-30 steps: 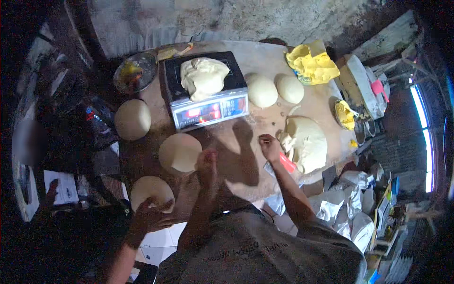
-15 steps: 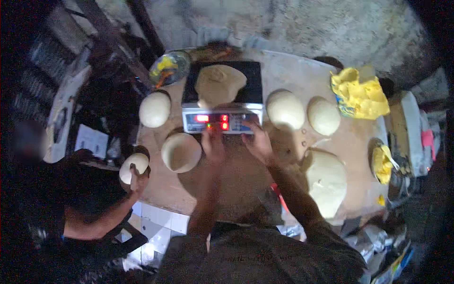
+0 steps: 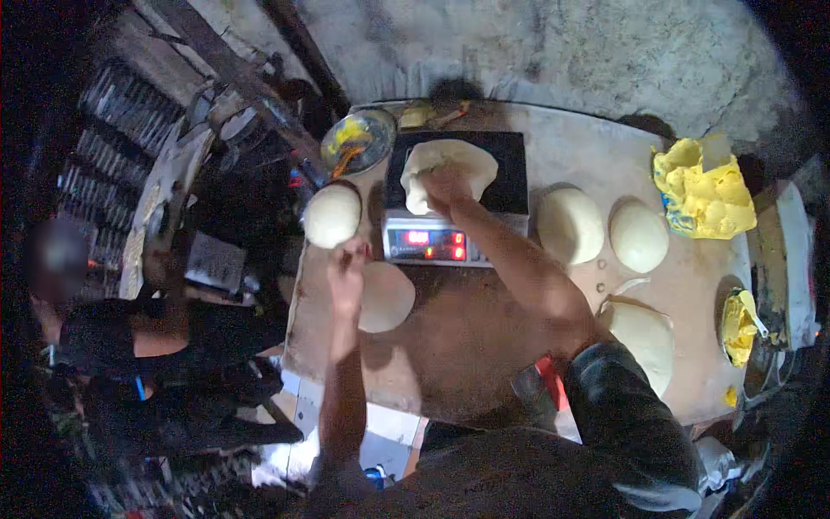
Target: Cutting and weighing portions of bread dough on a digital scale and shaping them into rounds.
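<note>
A flattened piece of pale dough [image 3: 471, 160] lies on the black platform of a digital scale [image 3: 510, 195] with a lit red display. My right hand [image 3: 450, 190] reaches over the scale's front and grips the dough near its front edge; the fingertips are partly hidden. My left hand [image 3: 348, 275], fingers curled in, hovers left of the scale and holds nothing I can see. Just beyond it sits a round dough ball [image 3: 331, 214]. Another dough ball [image 3: 386, 298] rests close by on its right, partly behind the wrist.
Two dough balls [image 3: 571, 227] and a larger dough slab [image 3: 641, 342] lie right of the scale. Yellow fat [image 3: 705, 190], a yellow-filled bowl [image 3: 739, 329] and a red-handled scraper [image 3: 552, 382] are on the table. A smeared bowl [image 3: 376, 156] stands back left. A co-worker [image 3: 160, 337] is at left.
My right hand has gone from the scale's front panel to the dough on top. My left hand has shifted left. The co-worker's hand and its dough ball have left the table's edge.
</note>
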A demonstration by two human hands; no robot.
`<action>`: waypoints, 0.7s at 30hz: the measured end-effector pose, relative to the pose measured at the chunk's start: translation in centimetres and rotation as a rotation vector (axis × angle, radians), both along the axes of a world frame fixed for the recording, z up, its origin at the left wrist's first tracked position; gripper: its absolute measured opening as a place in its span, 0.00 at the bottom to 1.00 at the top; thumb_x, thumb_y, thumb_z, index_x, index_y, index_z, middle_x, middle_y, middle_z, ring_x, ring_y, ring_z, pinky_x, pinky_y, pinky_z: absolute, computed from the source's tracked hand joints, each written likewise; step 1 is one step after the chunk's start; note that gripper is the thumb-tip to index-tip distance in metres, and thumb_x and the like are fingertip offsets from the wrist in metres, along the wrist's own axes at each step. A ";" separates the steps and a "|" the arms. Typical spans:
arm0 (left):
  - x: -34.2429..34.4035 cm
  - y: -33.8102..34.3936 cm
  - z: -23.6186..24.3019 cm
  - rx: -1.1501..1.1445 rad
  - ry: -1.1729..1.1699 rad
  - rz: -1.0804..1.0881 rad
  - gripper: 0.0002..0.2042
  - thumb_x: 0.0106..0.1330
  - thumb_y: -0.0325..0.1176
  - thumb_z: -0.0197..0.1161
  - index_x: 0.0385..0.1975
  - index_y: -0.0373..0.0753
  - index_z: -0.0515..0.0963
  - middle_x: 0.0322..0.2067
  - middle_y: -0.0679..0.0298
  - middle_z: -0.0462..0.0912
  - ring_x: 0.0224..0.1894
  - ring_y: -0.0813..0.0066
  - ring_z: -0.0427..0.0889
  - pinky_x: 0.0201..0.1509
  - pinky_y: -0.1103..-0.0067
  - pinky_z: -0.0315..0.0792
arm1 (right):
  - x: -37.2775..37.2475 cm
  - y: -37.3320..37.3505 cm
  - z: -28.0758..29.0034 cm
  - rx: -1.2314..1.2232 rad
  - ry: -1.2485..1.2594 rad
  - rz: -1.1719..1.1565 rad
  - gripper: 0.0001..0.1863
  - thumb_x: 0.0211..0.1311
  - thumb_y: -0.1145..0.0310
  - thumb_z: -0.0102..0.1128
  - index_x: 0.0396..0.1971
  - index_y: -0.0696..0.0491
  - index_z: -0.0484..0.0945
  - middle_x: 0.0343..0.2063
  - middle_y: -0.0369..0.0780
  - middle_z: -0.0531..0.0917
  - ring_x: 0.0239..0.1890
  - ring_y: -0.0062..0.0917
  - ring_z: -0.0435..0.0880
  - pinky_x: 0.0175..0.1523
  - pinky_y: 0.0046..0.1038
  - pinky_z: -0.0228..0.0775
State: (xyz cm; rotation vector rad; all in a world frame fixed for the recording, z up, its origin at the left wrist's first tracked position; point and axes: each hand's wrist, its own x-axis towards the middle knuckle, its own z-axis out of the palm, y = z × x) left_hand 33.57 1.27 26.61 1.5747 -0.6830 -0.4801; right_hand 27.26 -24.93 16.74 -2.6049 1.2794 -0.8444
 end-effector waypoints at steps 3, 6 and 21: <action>3.9 -7.4 0.6 0.028 -0.228 -0.178 0.08 0.60 0.26 0.51 0.35 0.31 0.74 0.29 0.63 0.78 0.31 0.79 0.75 0.39 0.84 0.68 | -2.2 -2.9 1.4 0.464 -0.290 -0.014 0.13 0.52 0.62 0.55 0.33 0.54 0.77 0.29 0.46 0.79 0.34 0.35 0.79 0.41 0.35 0.71; 5.7 -12.0 -2.5 0.142 -0.618 -0.339 0.13 0.59 0.36 0.53 0.39 0.37 0.75 0.33 0.58 0.79 0.35 0.68 0.78 0.43 0.80 0.70 | -5.0 -3.2 3.7 1.208 -1.318 -0.022 0.22 0.60 0.54 0.43 0.40 0.59 0.72 0.37 0.43 0.78 0.37 0.35 0.78 0.44 0.37 0.70; 0.9 -15.5 -0.9 -0.106 -0.364 -0.549 0.47 0.39 0.42 0.73 0.57 0.28 0.51 0.51 0.42 0.65 0.54 0.52 0.65 0.59 0.71 0.58 | -14.1 0.7 21.6 1.071 -1.550 0.413 0.23 0.52 0.59 0.47 0.44 0.60 0.69 0.38 0.47 0.77 0.39 0.40 0.78 0.47 0.40 0.69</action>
